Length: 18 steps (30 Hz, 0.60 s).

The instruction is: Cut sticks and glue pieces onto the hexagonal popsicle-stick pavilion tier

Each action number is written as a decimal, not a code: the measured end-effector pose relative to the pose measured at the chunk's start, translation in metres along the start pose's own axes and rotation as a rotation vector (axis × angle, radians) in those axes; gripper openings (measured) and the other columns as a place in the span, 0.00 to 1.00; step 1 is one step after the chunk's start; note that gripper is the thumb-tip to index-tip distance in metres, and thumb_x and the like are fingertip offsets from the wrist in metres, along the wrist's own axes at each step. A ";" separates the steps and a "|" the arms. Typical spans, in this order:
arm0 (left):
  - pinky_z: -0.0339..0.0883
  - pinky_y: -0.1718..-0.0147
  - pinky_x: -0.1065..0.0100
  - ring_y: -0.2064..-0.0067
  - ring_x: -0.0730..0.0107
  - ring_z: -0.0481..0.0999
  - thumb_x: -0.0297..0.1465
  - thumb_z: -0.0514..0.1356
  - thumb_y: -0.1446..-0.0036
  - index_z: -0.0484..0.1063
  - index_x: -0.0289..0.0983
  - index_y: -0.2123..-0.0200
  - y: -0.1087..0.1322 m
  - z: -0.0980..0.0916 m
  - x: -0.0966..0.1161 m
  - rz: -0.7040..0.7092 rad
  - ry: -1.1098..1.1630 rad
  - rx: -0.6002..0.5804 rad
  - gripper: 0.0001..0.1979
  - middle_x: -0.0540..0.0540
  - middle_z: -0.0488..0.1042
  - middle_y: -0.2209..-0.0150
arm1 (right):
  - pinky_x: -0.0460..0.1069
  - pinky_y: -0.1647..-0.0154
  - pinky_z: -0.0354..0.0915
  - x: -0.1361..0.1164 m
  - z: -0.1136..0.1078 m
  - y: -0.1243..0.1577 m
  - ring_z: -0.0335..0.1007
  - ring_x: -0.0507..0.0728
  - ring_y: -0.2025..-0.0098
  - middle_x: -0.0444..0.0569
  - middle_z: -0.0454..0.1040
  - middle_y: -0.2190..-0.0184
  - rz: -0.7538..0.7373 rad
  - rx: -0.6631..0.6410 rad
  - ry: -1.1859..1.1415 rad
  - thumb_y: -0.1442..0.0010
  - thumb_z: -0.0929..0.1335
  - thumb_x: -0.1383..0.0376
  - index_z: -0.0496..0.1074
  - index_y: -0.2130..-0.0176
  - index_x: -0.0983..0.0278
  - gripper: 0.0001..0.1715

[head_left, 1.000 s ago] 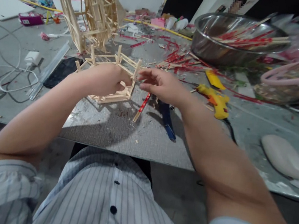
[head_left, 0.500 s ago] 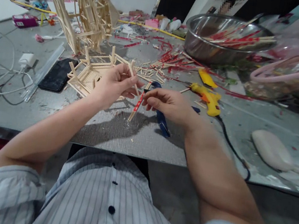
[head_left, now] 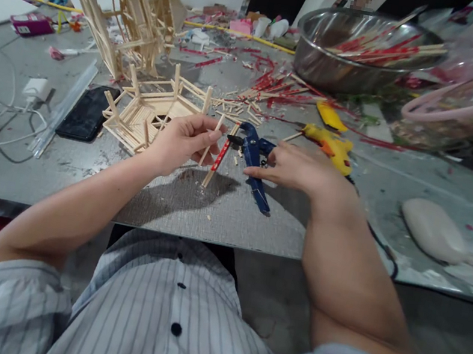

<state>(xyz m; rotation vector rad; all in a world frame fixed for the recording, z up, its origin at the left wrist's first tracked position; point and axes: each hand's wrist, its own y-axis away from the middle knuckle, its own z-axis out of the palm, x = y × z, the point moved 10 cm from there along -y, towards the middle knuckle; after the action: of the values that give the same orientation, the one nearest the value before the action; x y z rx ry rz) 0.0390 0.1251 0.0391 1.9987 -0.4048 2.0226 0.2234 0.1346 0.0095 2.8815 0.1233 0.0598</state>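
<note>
My left hand [head_left: 188,141] pinches a short wooden stick [head_left: 212,139] between thumb and fingers. Just right of it, a pair of wooden chopsticks with a red paper band [head_left: 220,157] lies on the table. Beside those rests a hand cutter with blue handles [head_left: 256,171], its dark jaws by the chopsticks. My right hand [head_left: 300,167] is at the cutter's handles, thumb stretched out and fingers apart, not closed round them. Partly behind my left hand sits a low frame of glued sticks [head_left: 153,104] with short upright posts.
A taller stick structure [head_left: 125,17] stands at back left. A yellow glue gun [head_left: 329,144] lies beyond my right hand, near a metal basin [head_left: 311,62] of chopsticks. A phone [head_left: 87,114] and white charger [head_left: 37,90] are at left, a pale computer mouse [head_left: 433,230] at right.
My right hand has moved right, away from the red-banded chopsticks to the cutter's handles, and its fingers have spread. My left hand still holds the stick, now turned to lean the other way.
</note>
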 end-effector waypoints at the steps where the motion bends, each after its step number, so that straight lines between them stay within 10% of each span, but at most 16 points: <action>1: 0.70 0.77 0.78 0.80 0.82 0.72 0.22 0.58 0.38 0.71 0.33 0.62 0.000 0.000 0.000 0.007 -0.006 0.002 0.03 0.55 0.70 0.78 | 0.62 0.60 0.63 -0.002 0.002 0.000 0.71 0.72 0.54 0.60 0.75 0.59 -0.002 -0.024 0.020 0.47 0.63 0.36 0.70 0.76 0.61 0.32; 8: 0.68 0.77 0.78 0.79 0.82 0.70 0.22 0.59 0.40 0.73 0.33 0.63 -0.001 -0.001 0.006 0.112 -0.049 -0.011 0.04 0.55 0.69 0.79 | 0.58 0.63 0.63 0.006 -0.001 -0.013 0.71 0.64 0.63 0.54 0.73 0.72 -0.020 0.135 -0.065 0.52 0.70 0.42 0.63 0.84 0.60 0.29; 18: 0.62 0.79 0.75 0.80 0.80 0.65 0.32 0.59 0.38 0.75 0.36 0.60 0.002 0.003 0.009 0.275 -0.257 -0.043 0.07 0.54 0.65 0.80 | 0.51 0.72 0.64 0.019 -0.023 -0.003 0.68 0.56 0.71 0.48 0.72 0.73 -0.193 0.211 -0.918 0.48 0.69 0.48 0.72 0.71 0.60 0.18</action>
<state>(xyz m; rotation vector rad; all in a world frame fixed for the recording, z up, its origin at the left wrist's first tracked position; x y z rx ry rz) 0.0409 0.1220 0.0481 2.2900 -0.8096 1.8853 0.2408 0.1453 0.0313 2.7581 0.2306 -1.3388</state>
